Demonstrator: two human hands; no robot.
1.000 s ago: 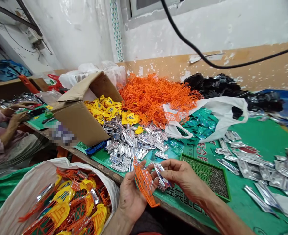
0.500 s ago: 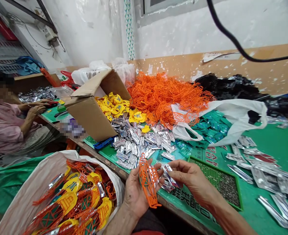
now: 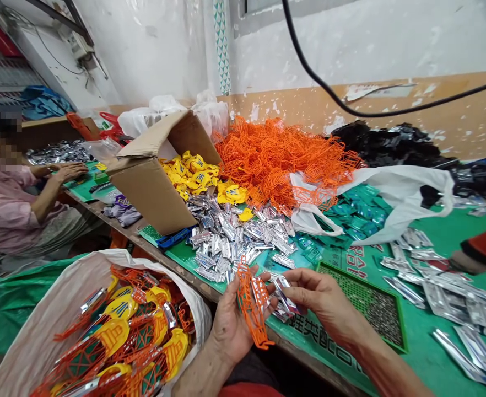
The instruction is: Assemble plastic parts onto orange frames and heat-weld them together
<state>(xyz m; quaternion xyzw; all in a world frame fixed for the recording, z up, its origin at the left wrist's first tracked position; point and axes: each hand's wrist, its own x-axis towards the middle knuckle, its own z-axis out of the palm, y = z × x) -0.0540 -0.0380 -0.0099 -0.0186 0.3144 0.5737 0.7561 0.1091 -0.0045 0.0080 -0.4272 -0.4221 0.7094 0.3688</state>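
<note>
- The left hand (image 3: 231, 325) is closed around an orange lattice frame (image 3: 252, 309), with the fingers curled over its edge and its lower end hanging below the palm.
- The right hand (image 3: 321, 300) pinches a silver strip (image 3: 284, 293) between thumb and fingers, just beside the frame.
- Both hands are held up over the near edge of the green surface (image 3: 441, 237), and the frame sits between them.
- A green tray (image 3: 362, 300) of small dark parts lies on the surface just right of the hands.
- Loose silver packets (image 3: 445, 298) are spread to the right of the tray.
- A white sack (image 3: 23, 320) stands open at lower left, holding orange frames, yellow pieces and silver strips.
- A silver heap (image 3: 226, 237) lies on the surface just beyond the hands.
- Behind it are a cardboard box (image 3: 144, 193) with yellow pieces (image 3: 193, 173) inside its open side, and a large orange heap (image 3: 276, 160).
- A white bag (image 3: 404, 190) lies to the right, with teal packets (image 3: 361, 212) in front of it and a black heap (image 3: 385, 144) behind it.
- At far left, a co-worker in a pink sleeve (image 3: 3, 204) rests a hand (image 3: 69, 172) on the surface.
</note>
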